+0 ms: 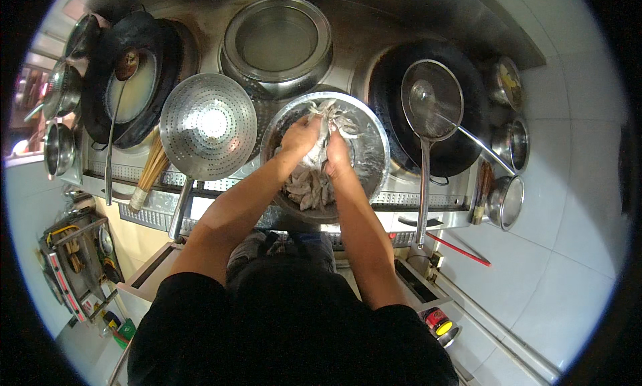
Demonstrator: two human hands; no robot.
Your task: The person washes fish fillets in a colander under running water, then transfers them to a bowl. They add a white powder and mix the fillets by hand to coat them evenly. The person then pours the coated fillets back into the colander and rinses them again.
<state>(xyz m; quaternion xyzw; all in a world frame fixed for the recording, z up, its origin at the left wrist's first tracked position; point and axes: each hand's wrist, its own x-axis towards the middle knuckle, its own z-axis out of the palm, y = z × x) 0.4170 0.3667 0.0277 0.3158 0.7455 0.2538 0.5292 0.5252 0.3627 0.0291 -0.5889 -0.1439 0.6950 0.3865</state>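
A large stainless steel bowl (379,135) sits in front of me on the range, between two woks. Inside its near part lies a heap of small grey fish (306,188). Over the bowl, my left hand (302,135) and my right hand (338,150) are close together, gripping a bunch of small silvery fish (331,114) between them. Tails and bodies stick out past the fingertips on the far side. My fingers partly hide the bunch, and my forearms cover part of the bowl's near rim.
A perforated strainer ladle (208,125) lies left of the bowl, beside a bamboo brush (147,173). The left wok (138,135) holds pale liquid and a ladle (114,115). A mesh skimmer (432,100) rests over the right wok (386,115). Behind stands a round metal pot (277,40).
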